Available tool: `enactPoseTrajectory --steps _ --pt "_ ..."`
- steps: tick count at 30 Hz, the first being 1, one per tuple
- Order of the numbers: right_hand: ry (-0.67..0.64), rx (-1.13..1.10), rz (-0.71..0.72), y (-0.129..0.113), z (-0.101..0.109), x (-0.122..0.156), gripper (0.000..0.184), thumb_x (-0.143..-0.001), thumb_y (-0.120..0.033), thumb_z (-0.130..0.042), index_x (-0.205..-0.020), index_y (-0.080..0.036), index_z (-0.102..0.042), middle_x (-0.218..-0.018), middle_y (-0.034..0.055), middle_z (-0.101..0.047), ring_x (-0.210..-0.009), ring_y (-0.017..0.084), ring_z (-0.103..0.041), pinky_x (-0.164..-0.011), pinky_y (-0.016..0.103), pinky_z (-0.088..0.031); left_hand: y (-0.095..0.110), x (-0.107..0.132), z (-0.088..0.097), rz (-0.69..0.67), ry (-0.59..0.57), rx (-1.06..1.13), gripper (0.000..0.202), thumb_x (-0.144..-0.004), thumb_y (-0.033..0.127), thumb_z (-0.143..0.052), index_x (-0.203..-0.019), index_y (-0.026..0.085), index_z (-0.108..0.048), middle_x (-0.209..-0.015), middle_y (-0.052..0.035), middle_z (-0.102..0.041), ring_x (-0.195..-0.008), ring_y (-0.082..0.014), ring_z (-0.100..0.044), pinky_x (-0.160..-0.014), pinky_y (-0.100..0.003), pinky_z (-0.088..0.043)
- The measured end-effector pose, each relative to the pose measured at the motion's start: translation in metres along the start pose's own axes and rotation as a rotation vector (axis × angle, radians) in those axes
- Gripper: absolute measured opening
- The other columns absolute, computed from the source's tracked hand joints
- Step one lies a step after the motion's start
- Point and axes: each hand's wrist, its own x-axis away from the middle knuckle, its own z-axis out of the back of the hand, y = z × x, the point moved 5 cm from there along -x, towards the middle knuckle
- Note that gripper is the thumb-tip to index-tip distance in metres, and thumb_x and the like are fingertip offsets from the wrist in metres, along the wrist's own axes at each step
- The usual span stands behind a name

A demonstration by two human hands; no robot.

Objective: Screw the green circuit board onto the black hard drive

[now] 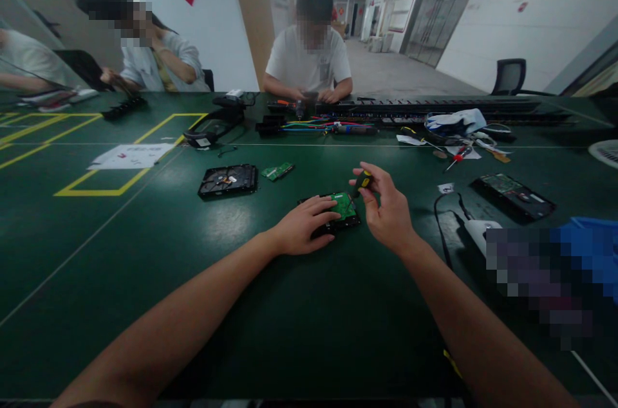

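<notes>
The right hand [386, 212] grasped a screwdriver [364, 181]; the left hand [305, 228], fingers extended and unclenched, rested on the hard drive [346, 207] directly beneath them. Good work appeared to require firm bracing and the screwdriver held square, under even pressure.

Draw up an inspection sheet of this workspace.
Surface: green table, yellow lines at left.
Job's things: drive, green board facing up; driver at the drive's right end.
Clutter: second drive, loose board, paper, red screwdriver, third drive.
Hands: left hand lies on the drive; right hand grips the driver.
Cables: coloured wires at the far side; dark cord at right.
Surroundings: person opposite, others at left; chair at far right.
</notes>
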Motion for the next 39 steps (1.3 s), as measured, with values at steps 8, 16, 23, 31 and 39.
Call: enactPoseTrajectory --steps 8,16,23,31,39 --pt "0.135 0.202 0.047 0.004 0.005 0.002 0.047 -0.098 -0.031 -0.072 -0.142 -0.031 -0.054 -0.123 0.0081 -0.07 -0.098 0.025 -0.073 -0.088 0.048 -0.064 0.0 0.0 0.0 0.0 -0.005 -0.008 0.053 -0.1 0.041 -0.069 -0.149 0.024 -0.057 -0.163 -0.0151 -0.05 -0.156 -0.0354 -0.043 -0.128 -0.064 -0.035" --pt "0.133 0.156 0.049 -0.003 0.006 0.002 0.049 -0.1 -0.027 -0.066 -0.147 -0.027 -0.05 -0.13 0.0112 -0.071 -0.1 0.025 -0.076 -0.093 0.047 -0.064 0.001 0.0 0.002 0.0 0.015 0.026 0.053 -0.099 0.04 -0.069 -0.148 0.025 -0.058 -0.164 -0.0143 -0.05 -0.156 -0.0352 -0.043 -0.128 -0.065 -0.035" --pt "0.073 0.248 0.095 -0.008 0.005 0.0 0.052 -0.101 -0.026 -0.065 -0.151 -0.035 -0.054 -0.123 0.0083 -0.068 -0.103 0.026 -0.07 -0.093 0.049 -0.062 0.001 0.0 0.001 -0.001 0.008 0.017 0.053 -0.099 0.04 -0.069 -0.148 0.023 -0.058 -0.163 -0.0156 -0.05 -0.156 -0.0351 -0.043 -0.128 -0.064 -0.034" --pt "0.002 0.155 0.067 -0.005 -0.001 0.001 0.062 -0.103 -0.022 -0.057 -0.162 -0.035 -0.04 -0.141 0.0093 -0.066 -0.109 0.026 -0.072 -0.099 0.049 -0.063 0.002 0.0 0.002 0.006 0.019 0.024 0.053 -0.098 0.039 -0.07 -0.148 0.024 -0.058 -0.164 -0.0149 -0.049 -0.155 -0.0361 -0.043 -0.128 -0.064 -0.034" --pt "0.111 0.217 0.095 -0.006 0.006 0.001 0.05 -0.098 -0.029 -0.072 -0.145 -0.03 -0.055 -0.12 0.0076 -0.07 -0.097 0.024 -0.073 -0.088 0.046 -0.065 0.001 0.0 0.001 0.002 0.002 0.002 0.053 -0.099 0.04 -0.069 -0.148 0.023 -0.058 -0.164 -0.015 -0.049 -0.156 -0.0352 -0.043 -0.129 -0.064 -0.034"
